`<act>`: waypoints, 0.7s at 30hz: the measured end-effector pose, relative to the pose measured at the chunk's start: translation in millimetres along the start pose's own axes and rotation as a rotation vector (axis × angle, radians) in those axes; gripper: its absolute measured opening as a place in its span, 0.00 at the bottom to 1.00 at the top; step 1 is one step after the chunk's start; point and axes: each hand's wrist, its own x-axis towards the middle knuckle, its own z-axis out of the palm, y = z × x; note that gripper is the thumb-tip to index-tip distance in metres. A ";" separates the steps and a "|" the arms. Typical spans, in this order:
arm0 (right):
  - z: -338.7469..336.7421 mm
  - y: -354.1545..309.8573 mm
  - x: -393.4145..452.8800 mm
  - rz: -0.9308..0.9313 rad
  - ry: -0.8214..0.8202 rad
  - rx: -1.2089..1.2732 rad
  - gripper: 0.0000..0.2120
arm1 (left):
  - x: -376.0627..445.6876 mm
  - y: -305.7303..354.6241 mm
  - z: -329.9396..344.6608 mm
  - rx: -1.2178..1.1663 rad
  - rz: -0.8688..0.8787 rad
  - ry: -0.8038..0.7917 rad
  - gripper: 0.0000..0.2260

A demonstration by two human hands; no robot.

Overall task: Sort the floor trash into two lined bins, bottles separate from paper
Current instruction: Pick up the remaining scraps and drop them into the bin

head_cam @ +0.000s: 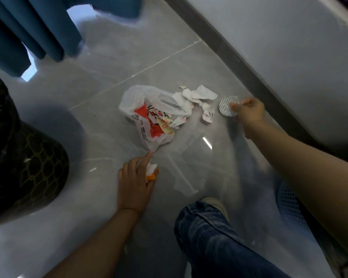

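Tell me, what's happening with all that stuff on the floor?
A person is crouched over trash on the floor. The right hand pinches a round white disc at its edge. The left hand holds a white and orange scrap, with one finger reaching toward a plastic bag. Torn paper lies beside the bag. A bin with a black liner stands to the left, and a blue basket to the right. No bottles show.

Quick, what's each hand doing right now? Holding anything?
Left hand: fingers curled round white and orange scraps, forefinger stretched toward the plastic bag.
Right hand: pinching a round white disc.
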 end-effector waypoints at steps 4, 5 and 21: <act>-7.7 -17.0 -2.1 -0.083 -0.062 0.107 0.14 | -0.6 0.7 -0.4 0.015 0.007 0.007 0.22; -4.9 -25.2 -2.3 -0.123 -0.104 0.081 0.15 | -0.6 0.7 -0.7 0.018 0.008 0.005 0.21; 38.0 -18.9 -45.0 -0.410 -0.364 -0.857 0.29 | 0.4 1.1 0.2 0.023 0.017 0.026 0.20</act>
